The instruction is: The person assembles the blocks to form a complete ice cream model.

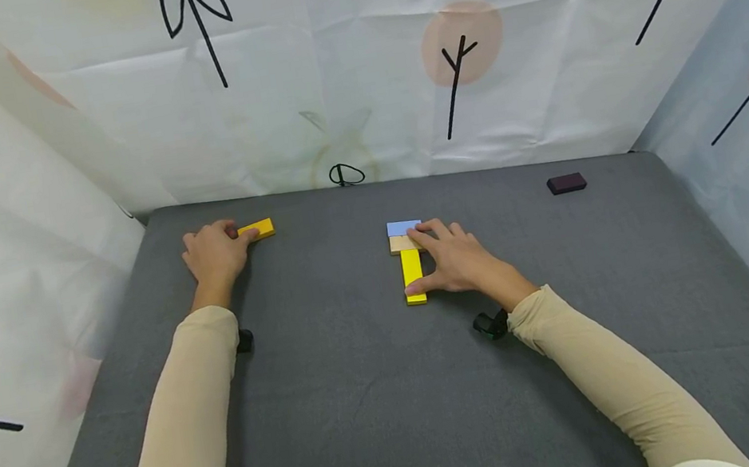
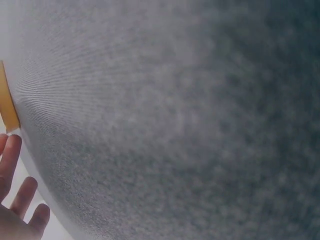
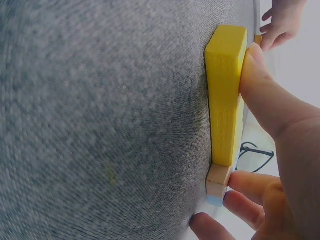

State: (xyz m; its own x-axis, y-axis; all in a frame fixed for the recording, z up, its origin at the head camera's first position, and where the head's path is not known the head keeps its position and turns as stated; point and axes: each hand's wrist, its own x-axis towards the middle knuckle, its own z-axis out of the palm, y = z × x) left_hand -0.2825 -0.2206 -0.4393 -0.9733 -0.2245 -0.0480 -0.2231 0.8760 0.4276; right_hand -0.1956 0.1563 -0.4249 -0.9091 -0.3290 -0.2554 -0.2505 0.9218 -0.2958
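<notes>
At the far left of the table, my left hand (image 1: 213,251) pinches one end of an orange-yellow wooden block (image 1: 261,229). That block (image 2: 7,100) shows at the left edge of the left wrist view. Near the middle, my right hand (image 1: 461,259) spreads over three blocks set in a T. Its thumb lies on the near end of a long yellow block (image 1: 412,270). Its fingertips touch a tan block (image 1: 399,244) across the yellow one's far end. Behind the tan block lies a light blue block (image 1: 403,227), partly covered by the fingers.
A dark purple block (image 1: 566,184) lies alone at the back right of the grey table (image 1: 374,427). White printed cloth (image 1: 339,93) hangs at the back and both sides. A black wrist camera (image 1: 491,325) sits under the right wrist.
</notes>
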